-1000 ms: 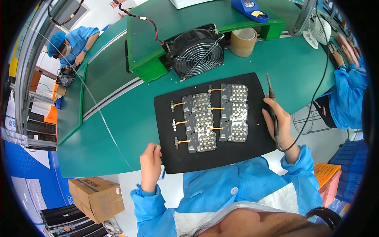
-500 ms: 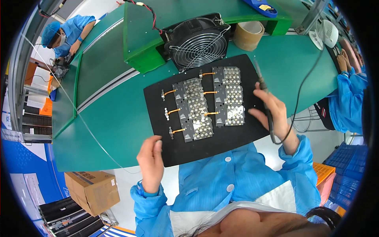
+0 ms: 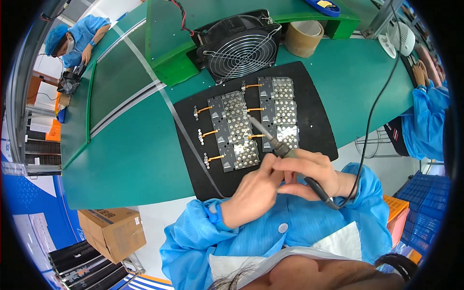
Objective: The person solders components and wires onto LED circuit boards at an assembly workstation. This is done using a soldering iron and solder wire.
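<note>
1. Head view: holding a soldering iron [image 3: 279, 146] in the right hand [image 3: 311, 175], fingers curled round the grip, rear end slanting toward the near edge of the table [image 3: 130, 154].
2. Reaching inward with the left hand [image 3: 251, 193], fingertips drawn narrow and meeting the right fingers close to the grip; unclear whether pinching anything.
3. Lying along the table's near edge, on a black mat [image 3: 316, 116]: six circuit boards [image 3: 240, 130], set in two columns of three, with orange ribbons [image 3: 209, 132] running left to small metal connectors [image 3: 200, 137].
4. Changed within the last second: left hand away from the mat's near left corner; iron swung from the mat's right side to slant across the boards.
5. Pointing now, tip first, at the gap between columns, near the left column's right side; impossible to tell whether touching or just above.
6. Meaning for the work, as a judgement: attention apparently shifted from the mat to the iron, with the boards' layout unchanged.
7. Standing beyond the mat, farther from the near edge: a black fan [image 3: 239, 53] and, just beside, a roll of tape [image 3: 300, 42].
</note>
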### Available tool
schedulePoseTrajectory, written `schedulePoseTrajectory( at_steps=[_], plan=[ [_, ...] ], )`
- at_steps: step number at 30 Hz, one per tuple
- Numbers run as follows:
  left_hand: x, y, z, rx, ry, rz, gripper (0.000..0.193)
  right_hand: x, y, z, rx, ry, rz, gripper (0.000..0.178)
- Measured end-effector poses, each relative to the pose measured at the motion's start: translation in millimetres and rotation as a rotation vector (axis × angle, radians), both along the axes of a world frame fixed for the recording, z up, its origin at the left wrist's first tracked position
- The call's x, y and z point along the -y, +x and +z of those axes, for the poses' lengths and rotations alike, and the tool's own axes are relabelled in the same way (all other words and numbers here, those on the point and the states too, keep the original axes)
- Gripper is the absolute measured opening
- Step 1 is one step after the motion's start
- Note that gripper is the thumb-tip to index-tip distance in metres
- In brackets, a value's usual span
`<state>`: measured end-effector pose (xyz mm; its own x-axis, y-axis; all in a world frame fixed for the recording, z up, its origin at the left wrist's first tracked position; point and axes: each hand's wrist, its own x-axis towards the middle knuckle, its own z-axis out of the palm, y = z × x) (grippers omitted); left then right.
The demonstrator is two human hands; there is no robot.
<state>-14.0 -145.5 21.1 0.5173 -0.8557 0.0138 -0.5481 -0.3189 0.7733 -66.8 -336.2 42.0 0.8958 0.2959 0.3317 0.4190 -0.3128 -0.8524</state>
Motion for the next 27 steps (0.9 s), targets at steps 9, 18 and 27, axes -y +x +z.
schedulePoseTrajectory(
  at_steps=[9,18,27],
  plan=[
    [-34,19,24,-0.137,-0.171,0.079,0.026,6,24,12,-0.169,0.044,-0.029,0.043],
    [-91,84,59,0.179,-0.053,0.596,0.013,13,67,30,-0.104,-0.010,0.059,0.039],
    [-95,118,31,0.362,-0.227,0.707,0.012,-1,129,4,0.158,-0.185,-0.121,0.041]
  ],
)
